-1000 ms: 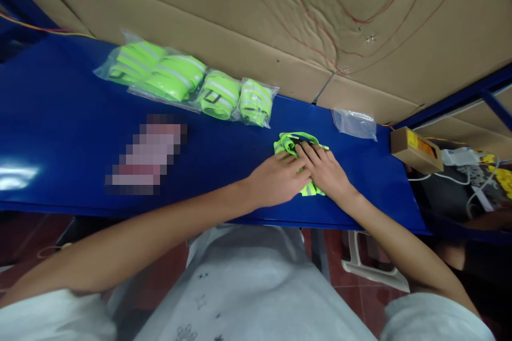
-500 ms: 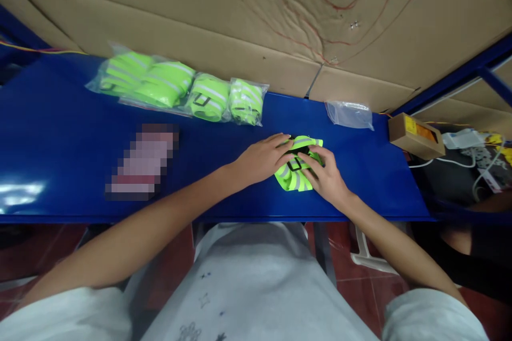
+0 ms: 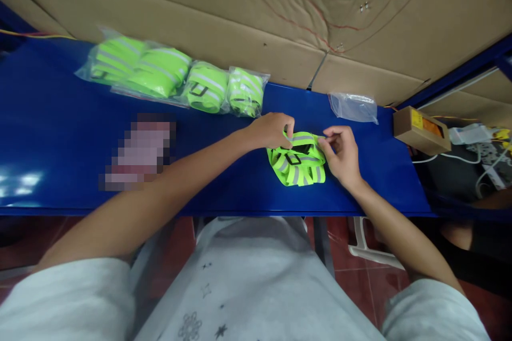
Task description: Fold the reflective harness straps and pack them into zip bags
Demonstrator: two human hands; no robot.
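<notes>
Both hands at work on a loosely gathered bundle of fluorescent yellow-green strapping (image 3: 304, 175) with grey reflective stripes, lying on a blue table (image 3: 228, 192) just right of the centre of the frame. The left hand (image 3: 276, 131), its fingers curled, grasps the bundle at its upper left edge; the right hand (image 3: 342, 155) pinches its upper right corner between thumb and forefinger, the remaining fingers bent. A black buckle (image 3: 294, 159) rests on the bundle between the hands, and the lower edge of the strapping fans out in folds toward the bottom of the frame. In the upper left, four clear bags of similar strapping (image 3: 160, 72) stand in a row along the base of a cardboard panel (image 3: 160, 10); the rightmost is near the left hand. At upper right, a flat clear plastic bag (image 3: 354, 107) lies against the same panel, beyond the right hand. Farther right is a small cardboard box (image 3: 418, 130) with a yellow label, its window showing orange contents. At left of centre, a pixelated rectangle (image 3: 140, 144) covers an item that cannot be identified. Red wires (image 3: 352, 27) run across the panel at the upper right of the frame.
</notes>
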